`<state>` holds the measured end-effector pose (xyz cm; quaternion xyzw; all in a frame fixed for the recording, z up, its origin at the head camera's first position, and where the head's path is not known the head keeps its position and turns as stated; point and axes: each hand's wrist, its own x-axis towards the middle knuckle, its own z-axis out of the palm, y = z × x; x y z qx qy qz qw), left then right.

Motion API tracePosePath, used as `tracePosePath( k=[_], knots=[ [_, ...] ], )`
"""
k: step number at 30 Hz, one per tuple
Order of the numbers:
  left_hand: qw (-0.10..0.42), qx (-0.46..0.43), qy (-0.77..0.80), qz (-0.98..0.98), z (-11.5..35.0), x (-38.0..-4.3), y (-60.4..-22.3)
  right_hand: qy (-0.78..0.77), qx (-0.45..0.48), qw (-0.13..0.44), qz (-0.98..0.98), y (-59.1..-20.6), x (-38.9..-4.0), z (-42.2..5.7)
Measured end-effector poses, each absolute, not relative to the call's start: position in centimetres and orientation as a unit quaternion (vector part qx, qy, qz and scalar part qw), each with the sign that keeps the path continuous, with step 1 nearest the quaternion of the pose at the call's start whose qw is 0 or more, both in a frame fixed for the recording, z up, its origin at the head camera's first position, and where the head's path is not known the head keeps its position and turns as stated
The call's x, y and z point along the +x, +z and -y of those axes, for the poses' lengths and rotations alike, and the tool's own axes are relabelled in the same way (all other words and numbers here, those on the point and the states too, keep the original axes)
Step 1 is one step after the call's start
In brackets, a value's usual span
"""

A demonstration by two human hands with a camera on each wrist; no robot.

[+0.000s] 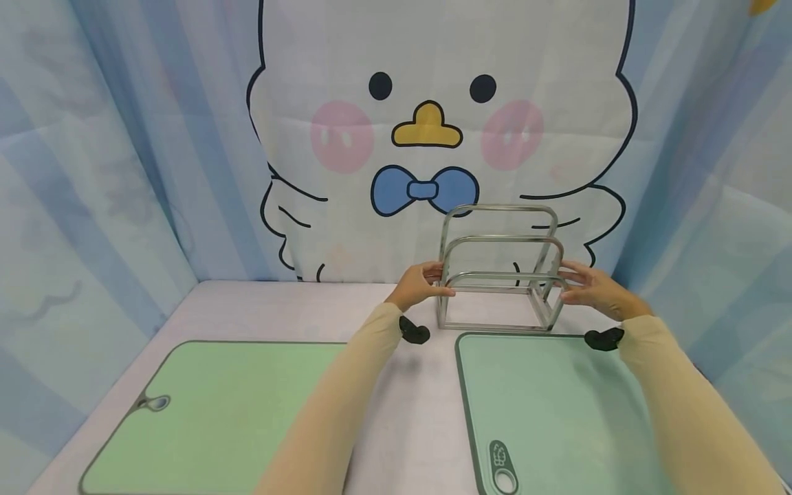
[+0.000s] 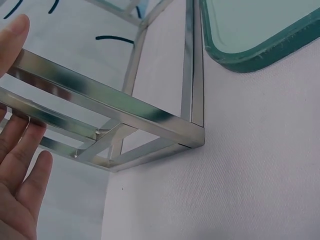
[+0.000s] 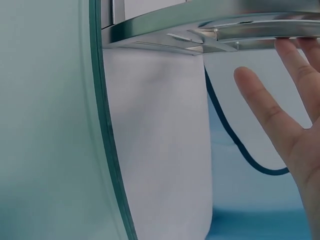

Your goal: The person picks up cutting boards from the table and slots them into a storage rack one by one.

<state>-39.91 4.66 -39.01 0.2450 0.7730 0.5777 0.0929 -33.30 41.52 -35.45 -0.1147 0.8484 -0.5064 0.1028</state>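
A silver metal rack (image 1: 495,326) with several upright loops stands at the back of the table, right of the middle. My left hand (image 1: 419,285) holds its left side, the thumb on the front bar and the other fingers reaching to a bar behind, as the left wrist view shows. On the opposite side my right hand (image 1: 590,289) holds the rack by its right uprights. The right wrist view shows fingertips (image 3: 285,46) against a metal bar, with one finger stretched apart from it; the thumb is out of that view.
A light green cutting board (image 1: 247,412) lies at the left, partly covered by my left sleeve. Another, bluish-green board (image 1: 544,405) lies in front of the rack, under my right forearm. A printed curtain (image 1: 427,240) hangs behind the white table (image 1: 396,440) and along both sides.
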Motion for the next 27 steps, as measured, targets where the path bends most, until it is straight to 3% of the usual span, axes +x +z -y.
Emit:
tracePosePath(
  k=[27],
  knots=[
    [0.091, 0.221, 0.624, -0.744, -1.5, -39.6, -39.9, -0.538, -0.124, 0.093, -0.828, -36.8, -34.0, -39.2]
  ],
)
